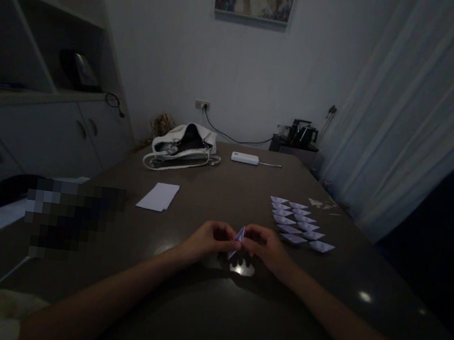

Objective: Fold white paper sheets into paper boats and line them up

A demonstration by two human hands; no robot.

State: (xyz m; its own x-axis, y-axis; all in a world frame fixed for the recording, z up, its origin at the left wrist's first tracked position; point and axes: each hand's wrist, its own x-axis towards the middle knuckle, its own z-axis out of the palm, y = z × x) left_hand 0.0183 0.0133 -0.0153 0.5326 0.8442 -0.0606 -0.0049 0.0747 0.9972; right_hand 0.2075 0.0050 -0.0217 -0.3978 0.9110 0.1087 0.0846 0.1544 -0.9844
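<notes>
A small folded piece of white paper (238, 240) is held up between my two hands, just above the dark table. My left hand (210, 239) pinches it from the left with thumb and fingers. From the other side, my right hand (265, 246) grips its right edge. The fingers cover part of the folds. To the right of my hands, several folded paper boats (304, 226) lie in two slanting rows. A stack of blank white paper (159, 197) rests to the left, beyond my left hand.
A white handbag (184, 145) lies at the table's far left, and a white power bank (245, 158) with a short cable is near the far edge. Paper scraps (320, 204) lie at the right edge, by a pale curtain (385, 113). Cabinets (47, 135) line the left.
</notes>
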